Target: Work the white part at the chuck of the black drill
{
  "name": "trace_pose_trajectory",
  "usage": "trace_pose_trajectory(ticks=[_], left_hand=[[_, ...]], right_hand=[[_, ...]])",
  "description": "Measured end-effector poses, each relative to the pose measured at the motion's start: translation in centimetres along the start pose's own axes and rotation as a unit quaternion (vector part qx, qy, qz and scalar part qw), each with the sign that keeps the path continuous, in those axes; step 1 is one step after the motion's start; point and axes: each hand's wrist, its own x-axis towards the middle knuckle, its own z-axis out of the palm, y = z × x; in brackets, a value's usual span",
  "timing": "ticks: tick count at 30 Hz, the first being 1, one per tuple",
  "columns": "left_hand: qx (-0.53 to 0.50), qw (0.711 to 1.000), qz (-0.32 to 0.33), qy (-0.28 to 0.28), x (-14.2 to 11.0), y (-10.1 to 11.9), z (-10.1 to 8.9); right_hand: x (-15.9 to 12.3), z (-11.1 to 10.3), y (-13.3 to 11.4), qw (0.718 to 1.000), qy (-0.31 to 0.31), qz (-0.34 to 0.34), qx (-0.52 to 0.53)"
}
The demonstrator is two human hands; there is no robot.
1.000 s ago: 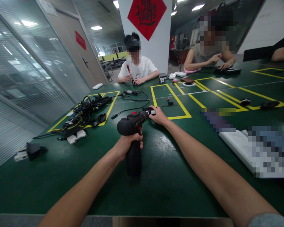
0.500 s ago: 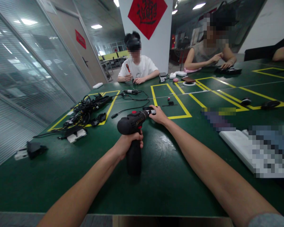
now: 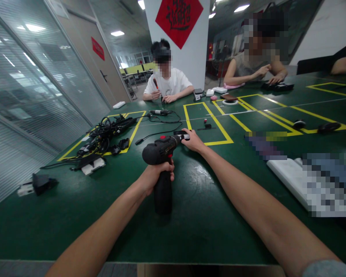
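Note:
A black cordless drill [image 3: 163, 192] with red buttons stands upright in front of me, pointing away. My left hand [image 3: 158, 175] is wrapped around its grip, just below the body. Past the drill's front end, my right hand [image 3: 192, 141] has its fingers closed on a small black and white part [image 3: 185, 135]. The chuck [image 3: 177, 139] meets or nearly meets this part; the exact contact is hidden. Beyond my right hand, a small dark piece [image 3: 208, 126] and a tiny red item [image 3: 205, 120] lie on the green table [image 3: 127, 227].
Tangled black cables [image 3: 106, 132] lie at the left, with black and white adapter parts [image 3: 92, 164] nearer me. A white object [image 3: 288, 184], partly blurred, lies at the right. Across the table sits a person [image 3: 173, 84] holding a screwdriver [image 3: 156, 84]; another person [image 3: 253, 69] sits at the far right.

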Motion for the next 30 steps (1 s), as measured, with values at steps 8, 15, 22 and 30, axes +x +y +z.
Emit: trace_pose_trajectory(ticks=[8, 15, 22, 30], left_hand=[[0.009, 1.000, 0.009, 0.007, -0.15, 0.20, 0.26], [0.005, 1.000, 0.004, 0.000, -0.09, 0.07, 0.05], [0.002, 1.000, 0.003, 0.004, -0.11, 0.12, 0.10], [-0.001, 1.000, -0.002, 0.005, -0.19, 0.30, 0.26]], right_hand=[[-0.02, 0.06, 0.02, 1.000, 0.002, -0.003, 0.000], [0.06, 0.05, 0.10, 1.000, 0.001, -0.005, -0.001], [-0.06, -0.05, 0.01, 1.000, -0.002, -0.002, 0.001], [-0.04, -0.05, 0.04, 1.000, -0.003, -0.002, 0.004]])
